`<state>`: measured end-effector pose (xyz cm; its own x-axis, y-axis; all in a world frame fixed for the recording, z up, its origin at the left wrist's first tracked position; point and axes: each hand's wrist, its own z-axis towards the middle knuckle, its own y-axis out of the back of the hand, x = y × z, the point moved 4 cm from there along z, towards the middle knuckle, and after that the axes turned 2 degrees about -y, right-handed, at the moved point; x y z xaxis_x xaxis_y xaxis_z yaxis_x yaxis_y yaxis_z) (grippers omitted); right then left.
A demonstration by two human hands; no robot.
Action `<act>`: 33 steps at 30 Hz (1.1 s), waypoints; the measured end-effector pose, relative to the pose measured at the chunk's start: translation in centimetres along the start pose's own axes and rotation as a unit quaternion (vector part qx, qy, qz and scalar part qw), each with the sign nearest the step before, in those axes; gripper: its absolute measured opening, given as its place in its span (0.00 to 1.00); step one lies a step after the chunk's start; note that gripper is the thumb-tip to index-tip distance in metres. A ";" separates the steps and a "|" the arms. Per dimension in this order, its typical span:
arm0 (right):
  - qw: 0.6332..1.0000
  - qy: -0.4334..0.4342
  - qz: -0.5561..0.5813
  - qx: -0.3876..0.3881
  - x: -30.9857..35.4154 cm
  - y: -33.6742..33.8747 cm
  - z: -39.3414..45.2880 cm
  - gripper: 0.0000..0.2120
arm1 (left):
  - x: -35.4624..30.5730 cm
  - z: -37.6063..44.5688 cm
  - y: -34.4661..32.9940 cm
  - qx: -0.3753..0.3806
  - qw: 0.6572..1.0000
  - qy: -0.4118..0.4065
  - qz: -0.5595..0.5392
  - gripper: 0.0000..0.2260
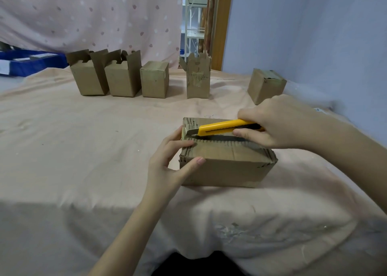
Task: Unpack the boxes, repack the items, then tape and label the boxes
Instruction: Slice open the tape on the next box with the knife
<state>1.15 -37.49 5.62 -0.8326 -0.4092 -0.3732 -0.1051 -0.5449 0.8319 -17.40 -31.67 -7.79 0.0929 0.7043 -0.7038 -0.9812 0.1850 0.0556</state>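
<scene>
While the left hand (167, 162) is gripping the near cardboard box (227, 164) by its left end, the right hand (278, 123) is holding one yellow utility knife (222, 127), its blade lying at the box's top seam. Five more boxes are standing behind: three open-flapped (89, 76) (122, 78) (198, 79), two closed (155, 79) (266, 86). All are sitting on a table under a pink cloth (83, 139); a dotted curtain (90, 14) is hanging behind, a blue wall (314, 35) at right.

A worn brown cardboard box (227, 162) lies at frame centre, a yellow utility knife (222, 128) (blade out) on its top seam.
</scene>
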 end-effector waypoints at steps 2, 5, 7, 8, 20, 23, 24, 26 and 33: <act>1.000 0.004 -0.006 0.010 -0.1 0.1 0.0 0.16 | 0.1 0.1 0.0 0.001 1.000 0.002 0.001 0.15; 1.000 0.002 0.000 0.030 -0.4 -0.3 -0.3 0.18 | 0.2 0.2 -0.1 -0.001 1.000 0.005 0.003 0.14; 0.999 -0.004 0.003 0.036 -0.4 -0.4 -0.3 0.18 | 0.2 0.2 -0.2 0.000 1.000 0.005 0.002 0.14; 0.999 -0.006 0.006 0.035 -0.4 -0.4 -0.3 0.17 | 0.2 0.2 -0.1 0.000 1.000 0.005 0.000 0.14; 0.999 -0.020 0.040 -0.013 -0.8 -0.3 0.4 0.18 | 0.1 0.0 -0.2 -0.003 1.000 0.013 -0.005 0.14; 0.999 0.005 0.039 -0.011 -0.6 0.1 0.7 0.18 | 0.2 -0.1 -0.2 -0.003 1.000 0.020 -0.008 0.13; 0.999 0.014 0.038 -0.010 -0.5 0.2 0.8 0.18 | 0.2 -0.1 -0.2 -0.003 1.000 0.023 -0.006 0.12; 0.999 0.026 0.034 -0.005 -0.5 0.3 0.8 0.17 | 0.1 -0.1 -0.2 -0.003 1.000 0.027 -0.001 0.11; 0.999 0.036 0.014 0.001 -0.9 -0.2 -0.1 0.16 | 0.4 0.2 -0.2 0.000 0.999 0.035 -0.016 0.10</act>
<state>1.92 -37.09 5.78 -0.7937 -0.4758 -0.3790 -0.0837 -0.5318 0.8427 -17.17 -31.32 -7.92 0.1122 0.6490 -0.7525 -0.9778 0.2069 0.0327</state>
